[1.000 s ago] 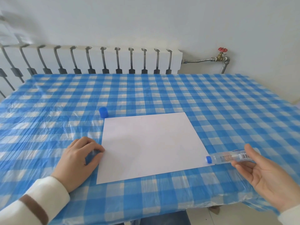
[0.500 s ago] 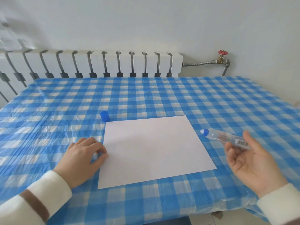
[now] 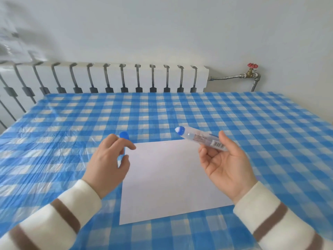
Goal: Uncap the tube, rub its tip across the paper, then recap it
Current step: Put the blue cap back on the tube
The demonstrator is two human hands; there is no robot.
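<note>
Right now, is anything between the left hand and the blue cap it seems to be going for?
Nothing visible. The left hand is just short of the blue cap, fingers relaxed beside it, with only tablecloth there. The right hand holds the uncapped tube above the paper.

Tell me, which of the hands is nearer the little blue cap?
Left. The left hand reaches right beside the blue cap; the right hand holds the tube across the paper.

A home room is suggested. A white radiator (image 3: pixel 115 78) with a red valve (image 3: pixel 252 65) is seen behind a tabletop (image 3: pixel 234 114) covered in blue checked plastic.
</note>
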